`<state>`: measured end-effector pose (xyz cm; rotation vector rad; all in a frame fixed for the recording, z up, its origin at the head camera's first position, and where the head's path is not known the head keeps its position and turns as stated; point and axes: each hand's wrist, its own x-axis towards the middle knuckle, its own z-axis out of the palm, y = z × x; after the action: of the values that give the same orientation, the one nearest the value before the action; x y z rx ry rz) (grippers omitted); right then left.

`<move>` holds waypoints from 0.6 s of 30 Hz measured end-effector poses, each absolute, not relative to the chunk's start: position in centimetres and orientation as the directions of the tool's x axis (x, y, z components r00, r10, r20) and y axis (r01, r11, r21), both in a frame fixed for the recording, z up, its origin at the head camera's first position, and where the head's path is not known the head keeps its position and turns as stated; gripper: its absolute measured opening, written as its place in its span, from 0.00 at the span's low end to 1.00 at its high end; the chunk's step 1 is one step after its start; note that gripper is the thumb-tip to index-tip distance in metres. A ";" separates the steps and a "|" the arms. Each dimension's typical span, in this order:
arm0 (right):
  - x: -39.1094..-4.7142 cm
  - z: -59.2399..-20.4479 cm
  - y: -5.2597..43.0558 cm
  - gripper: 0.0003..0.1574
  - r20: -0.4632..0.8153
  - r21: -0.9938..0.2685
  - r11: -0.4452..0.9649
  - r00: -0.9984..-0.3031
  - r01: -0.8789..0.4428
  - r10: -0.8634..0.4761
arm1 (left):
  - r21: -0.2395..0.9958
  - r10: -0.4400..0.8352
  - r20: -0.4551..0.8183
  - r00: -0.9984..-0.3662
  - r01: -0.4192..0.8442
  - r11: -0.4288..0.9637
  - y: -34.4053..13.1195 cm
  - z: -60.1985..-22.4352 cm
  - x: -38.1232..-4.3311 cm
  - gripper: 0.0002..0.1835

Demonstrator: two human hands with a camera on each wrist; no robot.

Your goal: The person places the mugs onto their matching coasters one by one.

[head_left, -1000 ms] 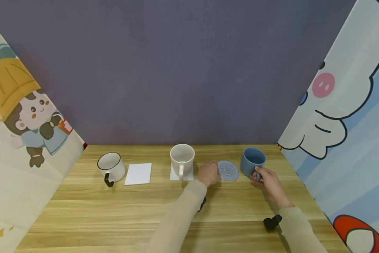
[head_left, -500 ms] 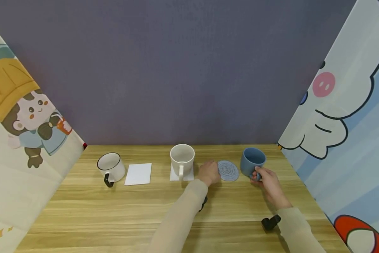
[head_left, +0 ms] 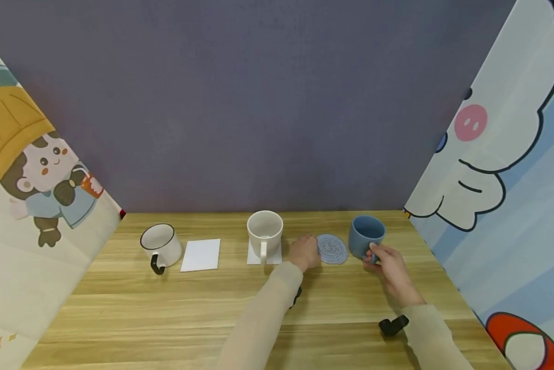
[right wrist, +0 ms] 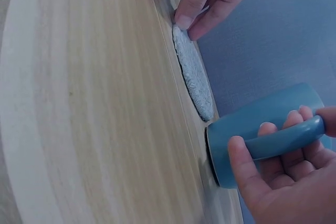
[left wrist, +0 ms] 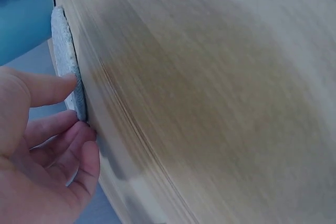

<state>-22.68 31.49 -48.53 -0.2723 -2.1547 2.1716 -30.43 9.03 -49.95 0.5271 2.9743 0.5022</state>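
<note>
A round grey-blue woven coaster (head_left: 333,249) lies flat on the table, its left edge pinched by my left hand (head_left: 306,252). In the left wrist view, the thumb presses the coaster (left wrist: 63,40) near its end and the fingers curl beside it. Just to the right stands a blue mug (head_left: 363,237). My right hand (head_left: 393,267) grips its handle, which points toward me. The right wrist view has the thumb along the near side of the handle (right wrist: 289,137) and the fingers wrapped behind, with the mug's base right at the tabletop, close to the coaster (right wrist: 194,72).
A white mug (head_left: 264,228) stands on a white square coaster (head_left: 277,257) left of my left hand. Farther left are a bare white square coaster (head_left: 201,255) and a white mug with black rim and handle (head_left: 163,246). A grey wall (head_left: 267,113) borders the wooden table (head_left: 166,313).
The head view has shifted very slightly. Both hands keep their hold on the coaster and the blue mug, in almost the same places.
</note>
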 end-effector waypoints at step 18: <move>-22.3 -48.5 30.8 0.22 -0.049 -0.999 0.003 -0.980 0.051 0.194 | 0.347 0.342 -0.037 -0.939 0.309 0.886 8.9 -49.9 -30.6 0.12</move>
<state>-22.32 30.78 -48.47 -0.2640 -2.1495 2.1323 -30.62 8.86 -49.87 0.5111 2.9559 0.5192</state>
